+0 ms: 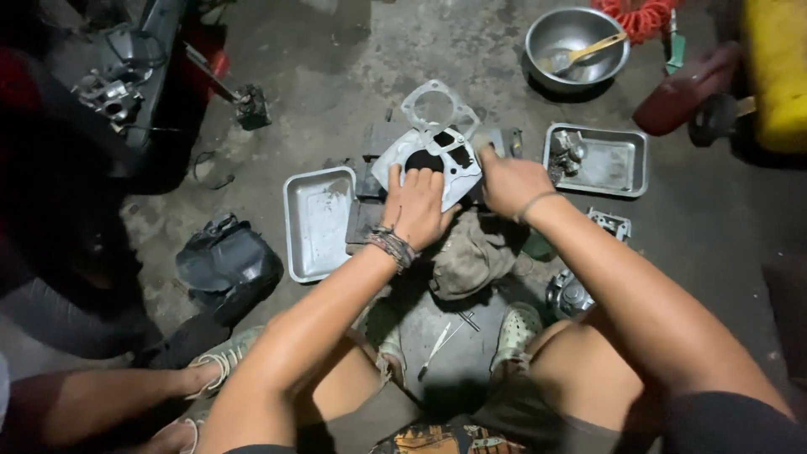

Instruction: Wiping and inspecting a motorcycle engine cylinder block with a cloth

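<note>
Hands on engine part [437,164] | left hand [416,206] pressing flat, fingers spread, steadying it | right hand [508,181] fingers curled gripping its edge | floor [353,67].

Flat grey metal engine part [458,172], holed

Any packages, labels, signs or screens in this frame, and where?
No labels, signs or screens show.
Yellow container: top right edge, boxy, plain yellow, cut off by the frame; the nearest thing to a package.
</note>
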